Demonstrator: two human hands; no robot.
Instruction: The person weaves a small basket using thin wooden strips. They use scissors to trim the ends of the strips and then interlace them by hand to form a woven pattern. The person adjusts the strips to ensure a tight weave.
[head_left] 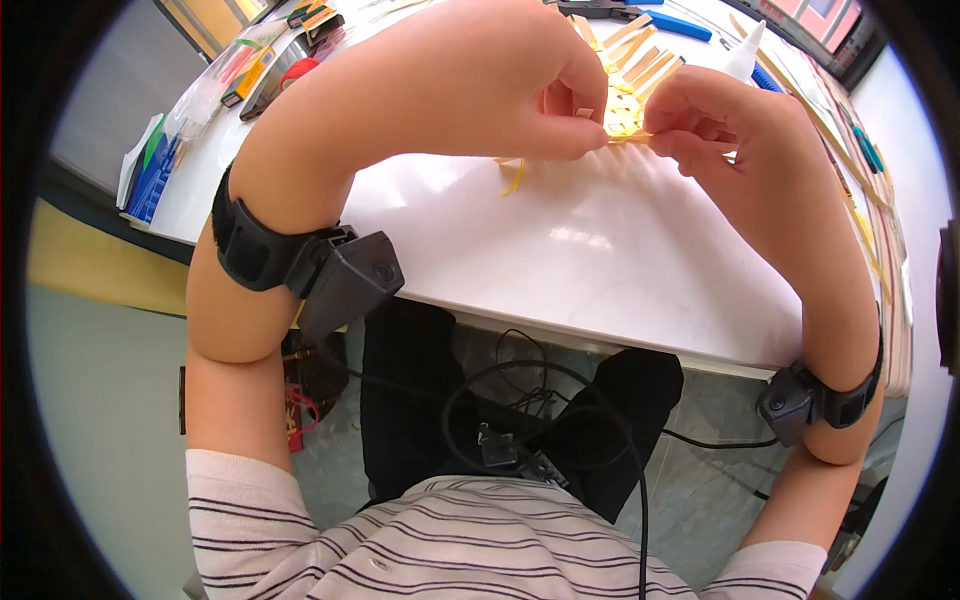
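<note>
Over the far part of the white table, both my hands pinch a narrow yellow strip [630, 139]. My left hand [545, 90] grips its left end between thumb and fingers. The right end is pinched by my right hand [715, 118], fingers curled. Just beyond the strip lies a woven piece [624, 108] of yellow and tan strips, partly hidden by my hands. Its loose flat ends [645, 62] fan out away from me. A short yellow strip end [514, 180] sticks out below my left hand.
Blue-handled pliers [680, 25] and a white pointed-nozzle bottle [745, 55] lie at the back. Long thin strips [850, 165] and a green-handled tool [868, 150] are along the right side. Small boxes [250, 75] and a blue packet [150, 185] sit left. A black cable [635, 450] hangs over my lap.
</note>
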